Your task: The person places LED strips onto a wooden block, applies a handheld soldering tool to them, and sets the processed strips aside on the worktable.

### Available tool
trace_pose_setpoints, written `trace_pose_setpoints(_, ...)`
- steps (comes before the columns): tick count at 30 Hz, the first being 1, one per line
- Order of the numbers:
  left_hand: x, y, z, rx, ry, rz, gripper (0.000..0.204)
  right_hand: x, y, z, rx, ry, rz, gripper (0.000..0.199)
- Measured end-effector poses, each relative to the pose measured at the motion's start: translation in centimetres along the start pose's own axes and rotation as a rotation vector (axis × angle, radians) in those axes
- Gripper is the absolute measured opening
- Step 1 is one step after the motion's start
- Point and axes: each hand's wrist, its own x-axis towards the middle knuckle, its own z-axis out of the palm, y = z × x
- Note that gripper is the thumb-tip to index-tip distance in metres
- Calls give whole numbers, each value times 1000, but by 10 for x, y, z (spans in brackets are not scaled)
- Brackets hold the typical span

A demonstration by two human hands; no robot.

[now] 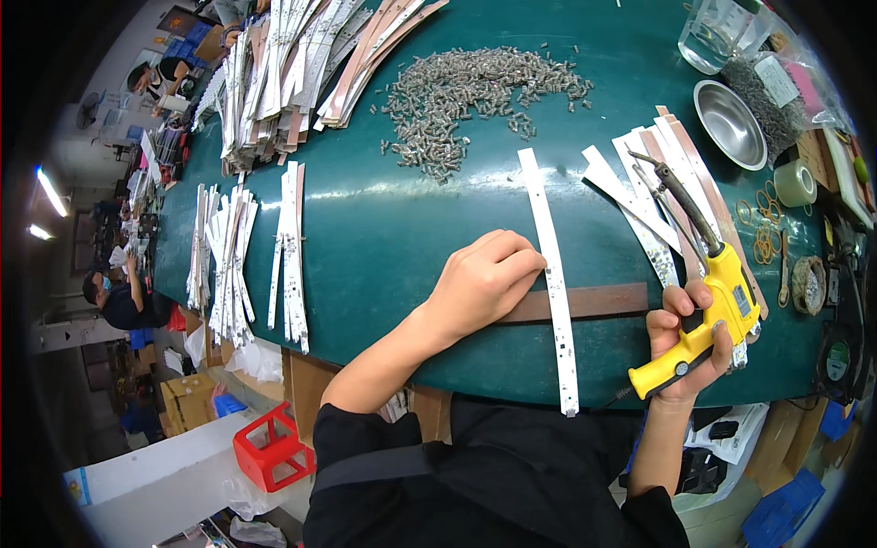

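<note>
My left hand (484,279) rests on the green table (393,228) with curled fingers, pressing the left edge of a long white strip board (551,274) that lies across a dark brown bar (594,301). A yellow pistol-grip soldering tool (708,310) sits in my right hand (690,352), its dark tip pointing up and away over a fan of white and copper strips (658,192) to the right of the board. The tool's tip is not touching the strip under my left hand.
A heap of small grey metal parts (475,96) lies at the table's middle back. Piles of strips (292,73) fill the back left, smaller bundles (242,256) the left edge. At the right stand a steel bowl (729,123), a tape roll (795,183), rubber bands (763,237). A red crate (271,449) sits on the floor.
</note>
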Motion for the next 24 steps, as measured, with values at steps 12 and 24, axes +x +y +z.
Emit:
trace_pose_setpoints(12, -15, -3, 3, -6, 23, -1, 10, -8, -1, -8, 45, 51, 0, 43)
trace_pose_setpoints(24, -17, -7, 2, -102, -10, 16, 13, 2, 3, 1, 33, -78, 61, 44)
